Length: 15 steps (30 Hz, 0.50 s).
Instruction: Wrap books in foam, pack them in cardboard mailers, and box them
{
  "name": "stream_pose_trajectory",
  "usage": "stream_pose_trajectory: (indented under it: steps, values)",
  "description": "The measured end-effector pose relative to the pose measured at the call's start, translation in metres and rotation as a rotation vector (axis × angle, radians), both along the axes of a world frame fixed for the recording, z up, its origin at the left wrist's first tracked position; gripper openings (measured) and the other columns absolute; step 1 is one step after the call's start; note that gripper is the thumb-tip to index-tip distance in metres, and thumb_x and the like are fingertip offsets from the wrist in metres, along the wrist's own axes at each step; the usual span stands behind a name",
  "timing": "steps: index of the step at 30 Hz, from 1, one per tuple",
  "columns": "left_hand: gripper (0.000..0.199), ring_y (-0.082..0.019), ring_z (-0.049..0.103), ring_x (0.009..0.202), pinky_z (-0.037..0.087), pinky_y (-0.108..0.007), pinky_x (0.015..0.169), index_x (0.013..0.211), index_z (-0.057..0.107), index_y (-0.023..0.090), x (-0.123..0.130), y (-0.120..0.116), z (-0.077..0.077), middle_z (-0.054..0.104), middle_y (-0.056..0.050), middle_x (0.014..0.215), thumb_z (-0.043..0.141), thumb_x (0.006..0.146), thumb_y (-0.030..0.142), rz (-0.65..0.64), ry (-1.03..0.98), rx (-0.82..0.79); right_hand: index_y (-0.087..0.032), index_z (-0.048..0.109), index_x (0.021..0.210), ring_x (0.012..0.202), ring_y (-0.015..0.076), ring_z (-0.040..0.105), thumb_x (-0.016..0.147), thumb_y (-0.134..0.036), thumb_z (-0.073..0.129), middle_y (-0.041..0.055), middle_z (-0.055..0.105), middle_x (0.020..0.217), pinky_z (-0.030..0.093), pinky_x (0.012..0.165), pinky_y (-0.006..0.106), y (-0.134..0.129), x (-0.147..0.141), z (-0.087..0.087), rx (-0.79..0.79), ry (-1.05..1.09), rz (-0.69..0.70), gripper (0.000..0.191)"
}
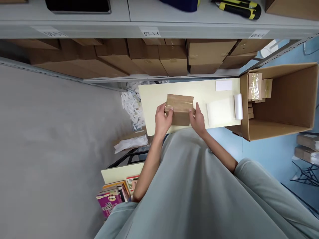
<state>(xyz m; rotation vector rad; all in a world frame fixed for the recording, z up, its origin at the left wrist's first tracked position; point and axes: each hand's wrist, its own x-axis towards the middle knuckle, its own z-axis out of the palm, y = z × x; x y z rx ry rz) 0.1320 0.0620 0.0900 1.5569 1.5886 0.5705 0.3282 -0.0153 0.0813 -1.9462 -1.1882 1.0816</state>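
A small brown cardboard box (180, 111) with shiny clear tape along it is between my two hands, over the pale tabletop (152, 96). My left hand (163, 119) grips its left end, thumb on the front. At the right end, my right hand (198, 119) holds the box with its thumb against the near face and its fingers around the edge. To the right of the hands lie a sheet of white paper (218, 111), a white roll (238, 106) and a small white card (223, 85).
A large open carton (281, 129) stands at the table's right end, with several small taped boxes (255, 86) inside. A metal shelf (174, 30) with cartons runs along the far side. Shredded white paper (133, 104) and stacked books (112, 199) are at the left.
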Motion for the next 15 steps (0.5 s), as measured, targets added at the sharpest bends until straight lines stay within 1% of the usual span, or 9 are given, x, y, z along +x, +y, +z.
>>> stream_pose_trajectory:
  steps: [3, 5, 7, 9, 12, 14, 15]
  values:
    - [0.046, -0.030, 0.075, 0.130, 0.061, -0.048, 0.116, 0.143, 0.065, 0.019, -0.003, -0.021, -0.014, 0.074, -0.017, 0.144, 0.067, 0.104, 0.043, -0.001, -0.174, -0.133, -0.017, 0.046, 0.173, 0.150, 0.0373, 0.064, 0.115, -0.068, 0.038, 0.0209, 0.066, 0.162, 0.055, 0.126, 0.052, 0.004, 0.008, 0.005, 0.038, -0.045, -0.087, 0.078]
    - [0.044, -0.029, 0.075, 0.132, 0.061, -0.047, 0.116, 0.140, 0.061, 0.020, 0.000, -0.035, -0.021, 0.074, -0.017, 0.144, 0.071, 0.102, 0.040, 0.019, -0.255, -0.158, -0.018, 0.054, 0.166, 0.147, 0.0355, 0.066, 0.115, -0.069, 0.038, 0.0217, 0.066, 0.159, 0.056, 0.125, 0.051, 0.007, 0.011, 0.002, 0.042, -0.068, -0.089, 0.074]
    - [0.045, -0.028, 0.073, 0.136, 0.059, -0.046, 0.118, 0.139, 0.055, 0.022, 0.005, -0.043, -0.025, 0.073, -0.017, 0.146, 0.073, 0.101, 0.040, 0.027, -0.287, -0.152, -0.017, 0.063, 0.157, 0.142, 0.0354, 0.067, 0.115, -0.072, 0.038, 0.0225, 0.069, 0.150, 0.055, 0.124, 0.051, 0.008, 0.011, -0.002, 0.014, -0.117, -0.074, 0.074]
    - [0.050, -0.030, 0.074, 0.136, 0.060, -0.046, 0.116, 0.140, 0.051, 0.021, 0.012, -0.044, -0.027, 0.074, -0.018, 0.144, 0.073, 0.103, 0.045, 0.034, -0.259, -0.179, -0.018, 0.068, 0.151, 0.141, 0.0347, 0.067, 0.114, -0.074, 0.036, 0.0209, 0.073, 0.142, 0.054, 0.124, 0.050, 0.008, 0.010, -0.006, -0.012, -0.142, -0.050, 0.074]
    - [0.069, -0.038, 0.077, 0.126, 0.061, -0.052, 0.108, 0.145, 0.048, 0.017, 0.021, -0.034, -0.032, 0.078, -0.022, 0.133, 0.078, 0.099, 0.059, 0.067, -0.130, -0.283, -0.021, 0.066, 0.152, 0.138, 0.0315, 0.070, 0.113, -0.078, 0.038, 0.0156, 0.077, 0.141, 0.055, 0.122, 0.045, 0.007, 0.008, -0.010, -0.034, -0.063, -0.020, 0.074]
    - [0.077, -0.043, 0.078, 0.124, 0.061, -0.054, 0.106, 0.147, 0.051, 0.016, 0.025, -0.026, -0.038, 0.080, -0.023, 0.130, 0.082, 0.095, 0.064, 0.057, -0.073, -0.306, -0.021, 0.065, 0.152, 0.133, 0.0306, 0.073, 0.110, -0.082, 0.041, 0.0135, 0.079, 0.141, 0.057, 0.119, 0.043, 0.007, 0.008, -0.011, -0.055, -0.005, -0.011, 0.077]
    - [0.075, -0.045, 0.078, 0.123, 0.060, -0.055, 0.107, 0.146, 0.054, 0.017, 0.026, -0.023, -0.042, 0.081, -0.022, 0.130, 0.081, 0.095, 0.065, 0.036, -0.069, -0.292, -0.020, 0.065, 0.150, 0.132, 0.0307, 0.074, 0.110, -0.083, 0.040, 0.0134, 0.079, 0.141, 0.057, 0.118, 0.043, 0.007, 0.008, -0.010, -0.063, 0.005, -0.010, 0.079]
